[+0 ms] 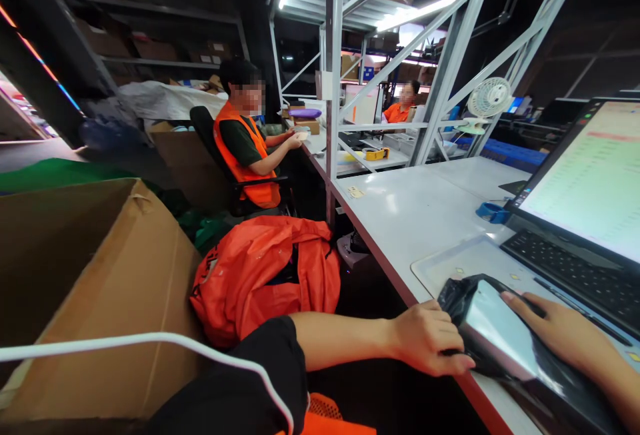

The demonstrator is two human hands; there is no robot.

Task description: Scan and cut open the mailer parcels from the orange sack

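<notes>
A black plastic parcel bag (543,375) with a boxy shape inside lies at the front edge of the white desk (400,222). Its upper face reflects light in a bright silvery patch. My left hand (430,338) is closed on the bag's gathered left end, fingers curled over the plastic. Across the top and far side of the bag lies my right hand (565,332), gripping it, with some of its fingers hidden. Beneath the bag, a pale mat (443,265) covers part of the desk.
A keyboard (575,275), monitor (590,182), blue tape roll (493,213) and small fan (489,98) stand on the right. To the left are a large open carton (125,302), a red bag (270,275) and a white cable (165,337). A seated co-worker (250,148) is beyond.
</notes>
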